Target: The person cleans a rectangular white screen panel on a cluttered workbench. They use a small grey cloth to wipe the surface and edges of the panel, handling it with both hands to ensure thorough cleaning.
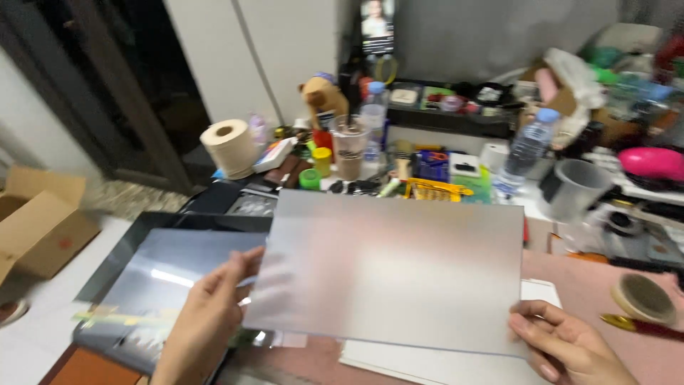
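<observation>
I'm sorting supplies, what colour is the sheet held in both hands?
Frosted, translucent grey-white sheet, plain with no pattern; seen best in the head view.

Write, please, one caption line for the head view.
Both hands, left hand and right hand, hold a frosted plastic sheet above a cluttered desk.

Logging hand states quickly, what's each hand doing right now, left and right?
Left hand: closed on the left edge of the frosted plastic sheet.
Right hand: gripping the same sheet's lower right corner.

Paper roll left, water bottle right, behind sheet.
</observation>
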